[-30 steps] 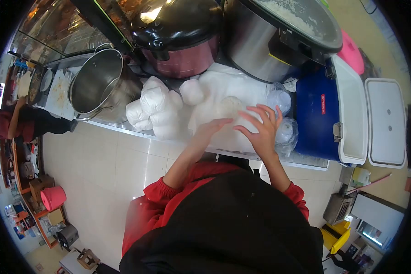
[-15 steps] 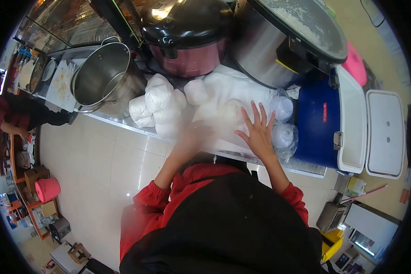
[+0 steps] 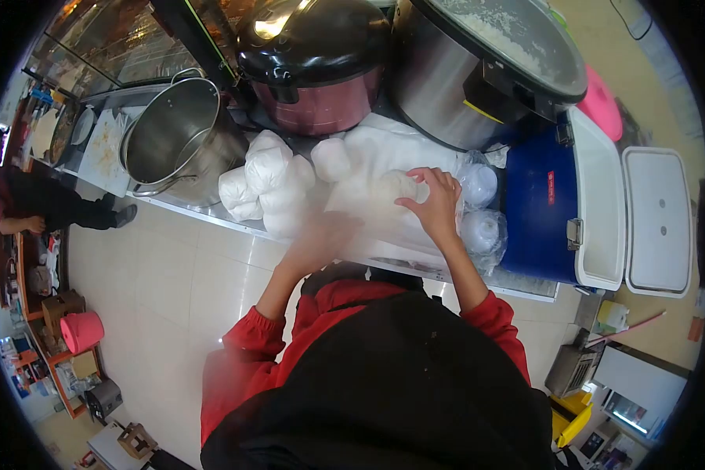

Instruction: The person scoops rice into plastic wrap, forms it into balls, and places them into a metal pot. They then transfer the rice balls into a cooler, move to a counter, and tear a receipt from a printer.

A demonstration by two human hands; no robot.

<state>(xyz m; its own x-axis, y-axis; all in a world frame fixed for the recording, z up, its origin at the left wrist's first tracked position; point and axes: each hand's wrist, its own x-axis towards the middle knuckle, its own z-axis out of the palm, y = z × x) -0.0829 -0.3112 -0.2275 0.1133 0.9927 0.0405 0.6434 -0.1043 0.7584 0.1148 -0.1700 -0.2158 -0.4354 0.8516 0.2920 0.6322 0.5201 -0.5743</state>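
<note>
A pale mound of rice [image 3: 394, 186] sits on white wrapping paper [image 3: 372, 223] spread over the counter. My right hand [image 3: 439, 197] curls round the mound's right side, thumb toward me and fingers on the far side; a whitish patch shows between them. Low over the paper's left part, my left hand [image 3: 327, 239] is smeared by motion, so its fingers cannot be made out. Left of it lie several white wrapped bundles [image 3: 268, 168], piled together. One more wrapped bundle [image 3: 331, 160] rests apart, behind the paper's left side.
Plastic-wrapped white bowls or cups [image 3: 479, 185] stand right of the paper, beside a blue cooler box [image 3: 536, 207]. Behind are a closed maroon rice cooker [image 3: 317, 98] and a large open rice pot [image 3: 439, 86]. A steel stockpot [image 3: 176, 141] stands left. Another person [image 3: 43, 192] is far left.
My right hand has gone from spread flat to curled at the rice mound, shifting slightly left. My left hand stays blurred near the same place. The view has shifted slightly.
</note>
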